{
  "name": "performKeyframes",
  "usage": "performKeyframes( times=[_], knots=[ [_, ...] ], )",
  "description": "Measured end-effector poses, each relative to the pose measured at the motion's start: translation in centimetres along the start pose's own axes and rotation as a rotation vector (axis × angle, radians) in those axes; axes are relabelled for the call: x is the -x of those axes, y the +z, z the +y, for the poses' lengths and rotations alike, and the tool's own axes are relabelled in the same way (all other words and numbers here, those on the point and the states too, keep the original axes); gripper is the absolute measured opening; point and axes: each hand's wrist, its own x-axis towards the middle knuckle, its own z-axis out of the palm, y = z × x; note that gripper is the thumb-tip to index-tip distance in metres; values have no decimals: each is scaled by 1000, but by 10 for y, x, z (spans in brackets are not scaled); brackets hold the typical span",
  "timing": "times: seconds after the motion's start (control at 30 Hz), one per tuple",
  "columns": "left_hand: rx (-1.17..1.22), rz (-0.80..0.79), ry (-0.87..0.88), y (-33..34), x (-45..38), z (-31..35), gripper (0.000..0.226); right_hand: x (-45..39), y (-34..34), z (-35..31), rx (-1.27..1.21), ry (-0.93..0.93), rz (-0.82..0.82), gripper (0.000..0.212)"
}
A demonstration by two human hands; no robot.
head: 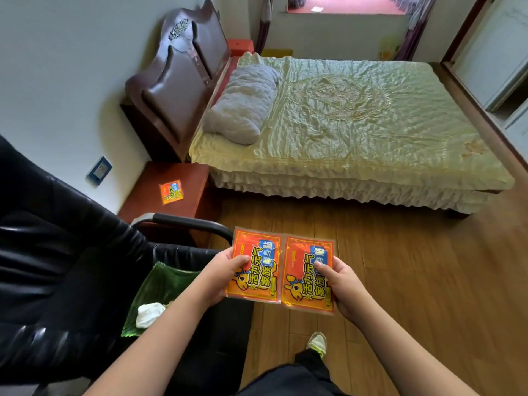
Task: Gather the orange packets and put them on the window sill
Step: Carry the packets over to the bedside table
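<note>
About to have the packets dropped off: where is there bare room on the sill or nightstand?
The window sill shows bare red surface right of the small white item, up to the curtain. The nightstand is bare right of the lone orange packet, toward the bed. The chair seat is crowded.

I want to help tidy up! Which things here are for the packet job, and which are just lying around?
For the job:
- packet in the left hand
- packet in the right hand
- packet on the bedside table
- window sill

Just lying around:
- pillow
- black chair
- green bag
- white cloth
</note>
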Motion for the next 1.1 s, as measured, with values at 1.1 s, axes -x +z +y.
performKeyframes(
  times=[1.1],
  knots=[
    [149, 176, 87, 6, -245, 220, 18, -314, -11, -233, 40, 31, -119, 18]
  ],
)
